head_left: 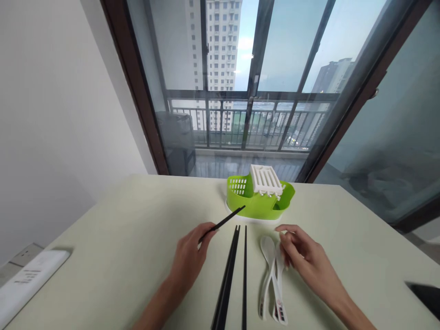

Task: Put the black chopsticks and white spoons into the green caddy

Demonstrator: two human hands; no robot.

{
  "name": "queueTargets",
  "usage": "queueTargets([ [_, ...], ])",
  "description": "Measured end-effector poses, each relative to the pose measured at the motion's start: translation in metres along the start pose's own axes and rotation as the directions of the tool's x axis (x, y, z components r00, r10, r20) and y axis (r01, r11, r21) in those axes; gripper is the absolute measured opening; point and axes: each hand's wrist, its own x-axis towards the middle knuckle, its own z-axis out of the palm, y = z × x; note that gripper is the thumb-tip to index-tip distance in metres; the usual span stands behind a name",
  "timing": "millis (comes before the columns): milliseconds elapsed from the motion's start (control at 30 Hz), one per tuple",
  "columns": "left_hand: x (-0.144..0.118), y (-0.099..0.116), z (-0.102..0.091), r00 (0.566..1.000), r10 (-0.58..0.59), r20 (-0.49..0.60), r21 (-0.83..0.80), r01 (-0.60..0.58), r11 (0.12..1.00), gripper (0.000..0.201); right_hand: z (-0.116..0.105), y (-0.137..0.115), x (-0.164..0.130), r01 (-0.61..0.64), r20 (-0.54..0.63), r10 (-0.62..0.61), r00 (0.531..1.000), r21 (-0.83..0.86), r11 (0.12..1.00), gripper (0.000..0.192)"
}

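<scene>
Near table's far edge: green cutlery holder [259, 201]. Left hand [190, 259] pinches black chopstick [225, 223], tip pointing toward holder. Right hand [302, 256] loosely open, fingertips touching white spoons [271, 279]; loose chopsticks [233, 275] lie between hands.

Chopsticks [232, 275] are laid on the worktop [120, 238] left of the spoons [273, 279], with the cutlery drainer [259, 197] set behind both.

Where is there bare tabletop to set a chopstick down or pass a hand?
Bare table lies between the left hand and the white remote, and right of the right hand. Crowded: the middle strip, where black chopsticks and white spoons lie before the green holder.
</scene>
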Motion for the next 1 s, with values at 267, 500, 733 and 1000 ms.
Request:
queueTargets([
  [267,-0.005,0.015,0.004,0.987,-0.15,0.056,-0.633,0.151,0.76,0.019,0.022,-0.09,0.023,0.315,0.302,-0.28,0.911,-0.071,0.946,0.038],
  [500,-0.002,0.002,0.013,0.984,-0.172,0.055,-0.702,0.16,0.694,0.02,0.037,-0.117,0.047,0.437,0.349,-0.391,0.852,-0.062,0.897,0.037],
  [733,-0.004,0.003,0.02,0.98,-0.186,0.075,-0.678,0.187,0.711,0.02,0.042,-0.122,0.055,0.48,0.377,-0.404,0.833,-0.133,0.867,0.026],
  [1000,-0.01,0.013,0.03,0.968,-0.22,0.117,-0.618,0.245,0.747,0.017,0.037,-0.129,0.054,0.524,0.345,-0.435,0.832,-0.225,0.822,0.022],
])
